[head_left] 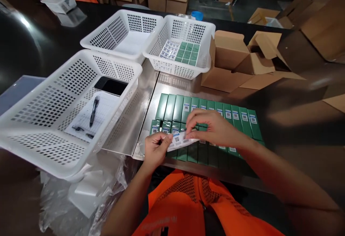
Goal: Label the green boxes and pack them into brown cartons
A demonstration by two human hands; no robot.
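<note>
A strip of white QR-code stickers (178,141) is stretched between my two hands, above the front row of green boxes. My left hand (157,148) pinches its left end between thumb and fingers. My right hand (208,126) has its thumb and fingertips closed at the strip's upper right part; whether a loose sticker is between them I cannot make out. Two rows of slim green boxes (169,106) lie side by side on the metal table under my hands. Many carry a QR sticker, while three at the back left show plain tops. My hands hide some of the boxes.
A white basket (134,71) on the left holds papers, a pen and a phone. Behind it stand another basket (86,42) with paper and one (178,71) with sticker sheets and green boxes. Open cartons (226,79) stand at back right; plastic wrap (61,200) hangs lower left.
</note>
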